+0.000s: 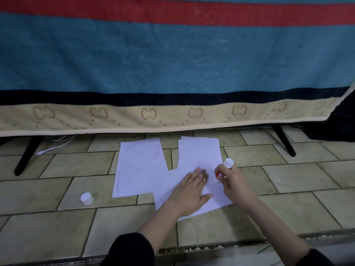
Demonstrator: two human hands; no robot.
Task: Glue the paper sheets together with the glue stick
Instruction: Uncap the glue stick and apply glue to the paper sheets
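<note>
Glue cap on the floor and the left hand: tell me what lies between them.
In the head view, between the glue cap and the left hand lie bare floor tiles and the overlapping paper sheets.

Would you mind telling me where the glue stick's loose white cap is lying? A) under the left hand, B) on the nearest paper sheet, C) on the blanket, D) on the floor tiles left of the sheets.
D: the white cap sits on the bare floor tiles, left of the paper sheets, away from both hands.
</note>
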